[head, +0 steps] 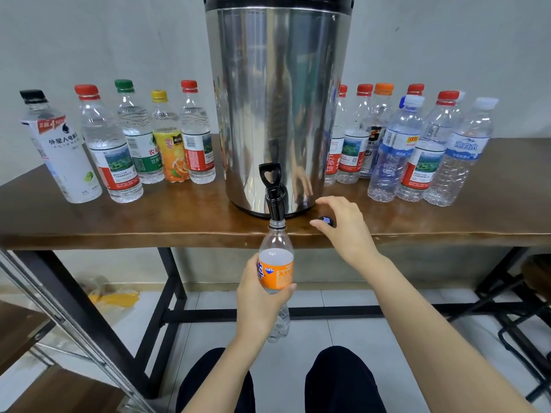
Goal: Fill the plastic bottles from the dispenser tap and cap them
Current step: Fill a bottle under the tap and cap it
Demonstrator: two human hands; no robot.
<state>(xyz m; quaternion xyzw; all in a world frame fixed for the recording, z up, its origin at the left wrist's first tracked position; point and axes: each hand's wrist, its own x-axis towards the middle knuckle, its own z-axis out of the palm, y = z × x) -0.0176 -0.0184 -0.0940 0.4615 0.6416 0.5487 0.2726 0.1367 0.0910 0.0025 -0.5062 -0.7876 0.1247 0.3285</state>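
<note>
**Open bottle held at tap; cap state under right hand unconfirmed**

The left hand (pixel 262 299) gripped the orange-labelled bottle (pixel 275 268), fingers and thumb wrapped round its label. The palm hid part of its lower body. Above those fingers the uncapped neck sat directly under the black tap (pixel 275 201) of the steel dispenser (pixel 277 99), whose top was cut off by the frame. Fill level could not be made out. The right hand (pixel 343 231) lay at the table (pixel 119 225) edge, fingers curved over a dark blue cap (pixel 326 219) that was largely hidden beneath them. Whether they pinched it could not be told. Capped bottles (pixel 198 138) stood well beyond both hands, on either side of the dispenser.
</note>
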